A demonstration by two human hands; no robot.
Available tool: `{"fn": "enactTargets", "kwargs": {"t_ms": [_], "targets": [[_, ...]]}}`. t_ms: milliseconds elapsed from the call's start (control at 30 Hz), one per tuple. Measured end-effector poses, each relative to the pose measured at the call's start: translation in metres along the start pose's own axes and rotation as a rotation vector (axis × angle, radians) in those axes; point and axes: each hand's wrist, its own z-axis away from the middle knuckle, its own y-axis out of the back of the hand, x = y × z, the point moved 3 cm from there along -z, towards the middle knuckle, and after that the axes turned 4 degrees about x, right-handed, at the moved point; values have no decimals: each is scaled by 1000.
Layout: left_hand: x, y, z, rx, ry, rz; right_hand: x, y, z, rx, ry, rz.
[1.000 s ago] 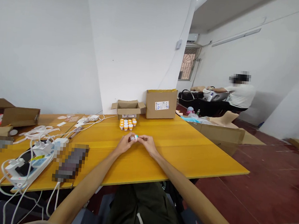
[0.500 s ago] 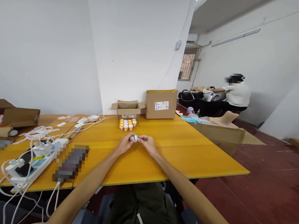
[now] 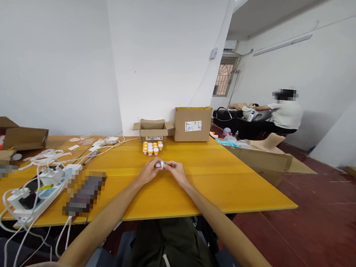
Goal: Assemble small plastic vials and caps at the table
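Note:
Both hands meet over the middle of the yellow table, holding one small bottle between them. My left hand grips the bottle's dark body. My right hand pinches its white cap end with the fingertips. The bottle lies sideways, just above the tabletop. A cluster of several small orange-capped bottles stands a short way beyond my hands, in front of a small open cardboard box.
A larger closed carton sits at the back by the wall. A power strip with white plugs and cables lies at the left, with another open box beyond it. A person in a white shirt works in the far room.
Both hands stay together on the small bottle with only slight finger shifts. The person in the far room has shifted a little.

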Motion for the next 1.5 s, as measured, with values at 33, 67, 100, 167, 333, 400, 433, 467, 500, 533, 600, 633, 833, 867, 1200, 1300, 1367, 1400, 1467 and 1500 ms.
{"fn": "enactTargets", "kwargs": {"t_ms": [33,67,100,167,333,400,433,467,500,533,600,633,833,867,1200,1300,1367,1400,1467,1500], "targets": [[0,0,0,4,-4,-10,0,0,0,-4,-1,0],[0,0,0,8,-9,-18,0,0,0,-7,-1,0],[0,0,1,11,-14,-24,1,0,0,-10,-3,-1],[1,1,1,14,-25,-30,1,0,-1,-11,-6,-2],[6,1,0,29,-30,-36,-2,-1,0,13,-1,-12],[7,1,0,33,-30,-31,-4,-2,2,15,7,-9],[7,1,-1,34,-29,-28,-5,-3,2,14,10,-7],[7,1,-1,36,-27,-24,-6,-3,2,13,12,-5],[7,1,-1,36,-24,-22,-6,-3,3,12,11,-4],[7,1,-1,35,-21,-21,-6,-3,3,12,7,-4],[6,1,-1,29,-21,-24,-5,-3,2,12,-4,-4],[5,1,-1,26,-24,-26,-4,-3,2,9,-10,-5],[4,2,-1,31,-53,-36,0,-2,1,-12,-55,-29],[4,1,0,35,-55,-38,0,-3,1,-15,-63,-38],[-6,-4,-3,45,44,132,1,-1,-1,-3,-57,-67],[-5,-3,-3,39,42,144,1,-1,-1,-20,-51,-56],[-3,-1,-3,47,35,117,1,-1,0,-26,-62,-58],[-2,-1,-2,50,28,99,1,-2,0,-28,-72,-63],[-1,1,-2,56,6,59,1,-2,1,-33,-92,-77],[0,1,-2,58,-7,40,1,-3,2,-38,-100,-81]]}}
